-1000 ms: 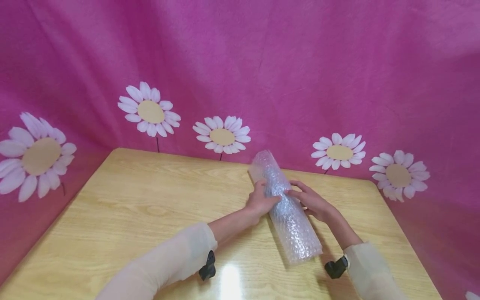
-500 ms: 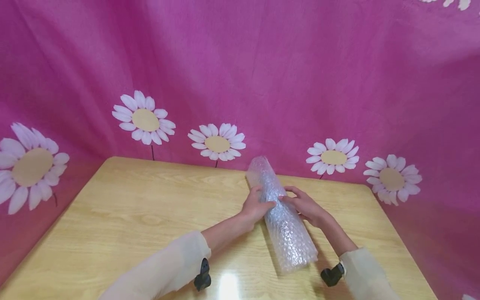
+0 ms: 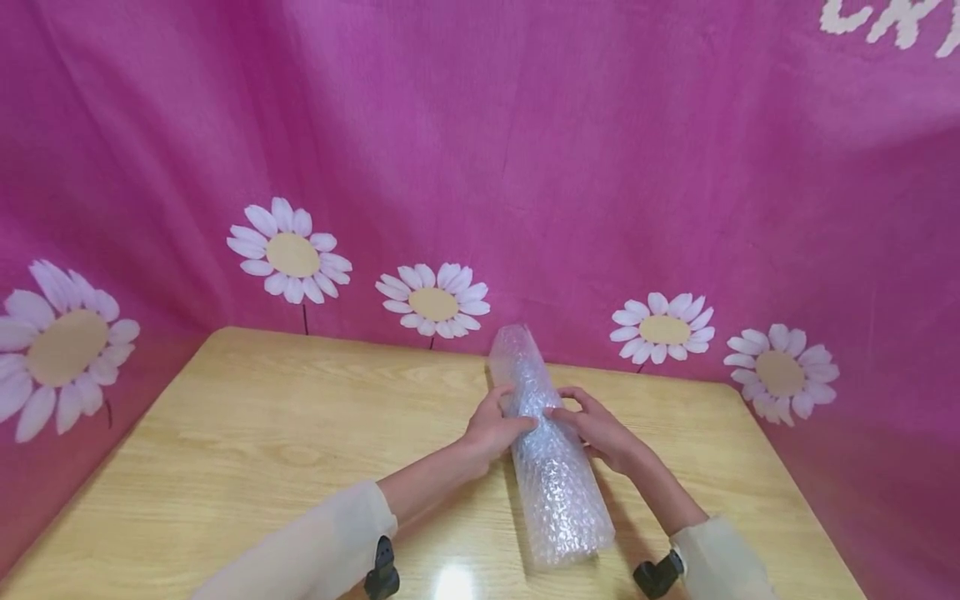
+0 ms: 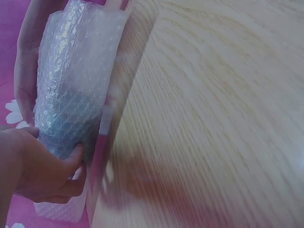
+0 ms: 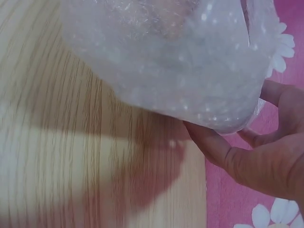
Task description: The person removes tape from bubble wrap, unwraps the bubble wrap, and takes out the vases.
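Note:
A roll of clear bubble wrap (image 3: pixel 558 500) lies slantwise on the wooden table, its far end at the back edge. Something bluish-grey shows faintly through its layers in the left wrist view; its kind cannot be made out. My left hand (image 3: pixel 491 429) grips the roll's left side, the thumb on top and the other fingers mostly behind it. From the right, my right hand (image 3: pixel 600 429) holds the roll at about the same height, thumb on its upper face. In the right wrist view the wrap's open end (image 5: pixel 190 80) hangs close to the camera, thumb and fingers around its side.
The light wooden table (image 3: pixel 300 417) meets a pink cloth backdrop (image 3: pixel 480 150) printed with white daisies at the back and sides. Black wrist cameras are fixed at both cream sleeves (image 3: pixel 330 542). A light reflection shines near the table's front.
The head view has tilted up, so everything sits lower in it. The roll's near end has swung slightly left, both hands staying on it.

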`<state>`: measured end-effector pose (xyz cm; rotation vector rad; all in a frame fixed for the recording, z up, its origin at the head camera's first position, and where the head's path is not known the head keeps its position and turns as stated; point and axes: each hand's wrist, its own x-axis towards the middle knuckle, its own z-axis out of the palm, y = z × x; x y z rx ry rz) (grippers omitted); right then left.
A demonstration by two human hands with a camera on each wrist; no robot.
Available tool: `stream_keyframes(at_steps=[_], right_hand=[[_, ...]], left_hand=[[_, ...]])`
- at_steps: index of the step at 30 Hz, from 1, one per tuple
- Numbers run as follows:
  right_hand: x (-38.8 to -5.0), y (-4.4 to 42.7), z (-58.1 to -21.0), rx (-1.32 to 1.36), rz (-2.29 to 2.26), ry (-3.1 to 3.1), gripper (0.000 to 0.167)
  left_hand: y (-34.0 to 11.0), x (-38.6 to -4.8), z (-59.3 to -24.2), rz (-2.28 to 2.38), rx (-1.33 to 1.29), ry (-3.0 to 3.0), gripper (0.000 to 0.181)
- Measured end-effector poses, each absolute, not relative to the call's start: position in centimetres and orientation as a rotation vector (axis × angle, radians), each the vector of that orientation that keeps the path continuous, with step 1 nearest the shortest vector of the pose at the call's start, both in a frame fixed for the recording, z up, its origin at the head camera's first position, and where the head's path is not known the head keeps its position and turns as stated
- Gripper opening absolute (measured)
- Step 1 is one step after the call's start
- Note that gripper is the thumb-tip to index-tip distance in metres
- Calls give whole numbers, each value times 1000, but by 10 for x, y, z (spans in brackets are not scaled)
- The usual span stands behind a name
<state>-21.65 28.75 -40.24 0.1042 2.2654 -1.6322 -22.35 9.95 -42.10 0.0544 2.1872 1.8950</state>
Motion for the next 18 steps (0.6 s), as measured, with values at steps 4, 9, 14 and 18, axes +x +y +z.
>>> stream_keyframes(at_steps=[4,9,14,18], right_hand=[[-214,284,-400,98,-1668,2242,54],[-211,278,-400,82,-1711,2217,53],[-207,272,-399,88,-1735,2203,50],[-202,267,-397,73,-1749,2196,49]], left_hand=[[94,-223,-417,1892,73,2169,65],[86,-220,-411,1881,95,2168,65],[79,-217,-407,1844,117,2195,66],[73,-215,-404,1806,117,2221,67]])
